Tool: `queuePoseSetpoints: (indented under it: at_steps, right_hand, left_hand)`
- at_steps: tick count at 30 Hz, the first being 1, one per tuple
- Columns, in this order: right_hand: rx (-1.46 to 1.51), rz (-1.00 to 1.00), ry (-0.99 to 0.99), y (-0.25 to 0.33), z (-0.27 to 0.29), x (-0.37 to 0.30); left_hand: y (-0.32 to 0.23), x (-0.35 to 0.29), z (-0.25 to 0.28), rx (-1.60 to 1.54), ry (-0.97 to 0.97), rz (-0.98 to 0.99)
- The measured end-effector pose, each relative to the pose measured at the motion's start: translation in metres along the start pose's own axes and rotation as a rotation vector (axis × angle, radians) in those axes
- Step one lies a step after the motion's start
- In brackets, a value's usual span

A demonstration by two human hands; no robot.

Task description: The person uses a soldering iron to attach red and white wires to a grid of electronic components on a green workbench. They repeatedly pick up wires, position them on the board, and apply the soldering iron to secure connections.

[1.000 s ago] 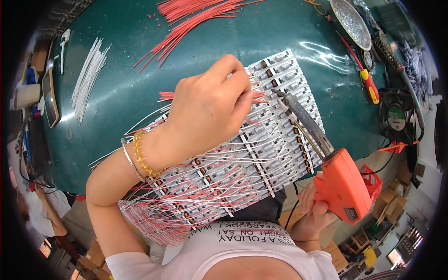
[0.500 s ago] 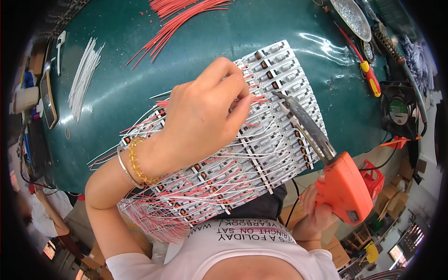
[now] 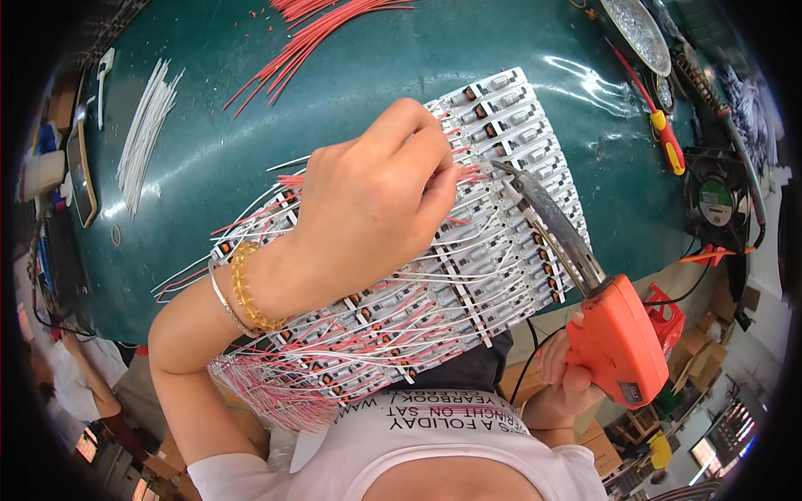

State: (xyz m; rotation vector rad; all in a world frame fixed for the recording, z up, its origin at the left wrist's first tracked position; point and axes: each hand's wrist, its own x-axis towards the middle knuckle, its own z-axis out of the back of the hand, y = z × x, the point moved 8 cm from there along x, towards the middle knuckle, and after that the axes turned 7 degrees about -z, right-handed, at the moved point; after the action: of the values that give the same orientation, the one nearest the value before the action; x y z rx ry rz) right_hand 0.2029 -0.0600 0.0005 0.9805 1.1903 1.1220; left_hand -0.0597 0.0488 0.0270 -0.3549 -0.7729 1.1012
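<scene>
Overhanging the bench (image 3: 225, 138), the wired board panel (image 3: 493, 275) could slide if nudged. The orange soldering gun (image 3: 618, 342), gripped by the right hand (image 3: 565, 382), could burn the left hand (image 3: 376, 192), closed on red wires (image 3: 291, 179) above the panel, if its aim slips.

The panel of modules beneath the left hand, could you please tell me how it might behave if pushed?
The panel would probably slide rather than roll, since it looks flat. Its red and white wires would likely flop and trail, being thin and curved. The near side might sag, as it appears to overhang the green table.
</scene>
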Motion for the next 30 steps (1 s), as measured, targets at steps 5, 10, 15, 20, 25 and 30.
queuePoseSetpoints:
  at_steps: [5,10,15,20,25,30]
  right_hand:
    - [-0.124,0.056,-0.034,-0.014,0.013,-0.005]
    - [0.017,-0.019,0.03,0.0,-0.009,0.004]
    - [-0.081,0.049,0.008,-0.004,0.001,-0.003]
    - [0.047,0.028,0.021,0.006,-0.008,0.002]
    - [-0.081,0.082,0.018,-0.009,0.005,-0.004]
    - [0.018,0.108,0.016,0.003,-0.001,0.0]
  left_hand:
    - [0.001,-0.001,0.001,0.015,0.005,0.008]
    - [0.001,-0.001,0.0,0.016,0.006,0.001]
    - [0.001,-0.001,0.001,0.014,0.001,0.001]
    - [0.001,-0.001,0.0,0.011,0.009,0.003]
    - [0.0,0.0,0.003,-0.026,-0.025,-0.016]
    - [-0.001,0.003,0.006,-0.178,0.048,0.039]
